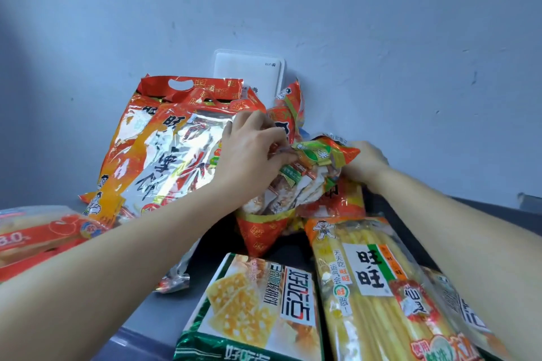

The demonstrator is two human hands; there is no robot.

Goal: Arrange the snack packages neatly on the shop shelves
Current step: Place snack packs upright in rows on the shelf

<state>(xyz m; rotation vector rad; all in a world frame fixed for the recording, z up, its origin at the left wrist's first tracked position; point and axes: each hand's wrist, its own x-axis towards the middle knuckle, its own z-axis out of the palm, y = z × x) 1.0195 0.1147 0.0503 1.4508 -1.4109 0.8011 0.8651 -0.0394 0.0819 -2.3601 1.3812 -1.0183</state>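
Observation:
A crumpled red-and-orange snack bag (296, 187) lies tilted in the middle of the grey shelf top (152, 325). My left hand (252, 149) pinches its folded upper edge from the left. On the right side of that same edge, my right hand (366, 161) grips the bag. Two large red-and-silver snack bags (164, 155) with carry handles lean against the wall just left of my left hand. Nearer to me lie a green cracker pack (258, 311) and a yellow rice-cracker pack (378, 287).
A white WiFi router (249, 70) stands against the pale blue wall behind the bags. More red snack packs (38, 237) lie at the left edge. Another clear pack (466, 313) sits at the far right under my forearm.

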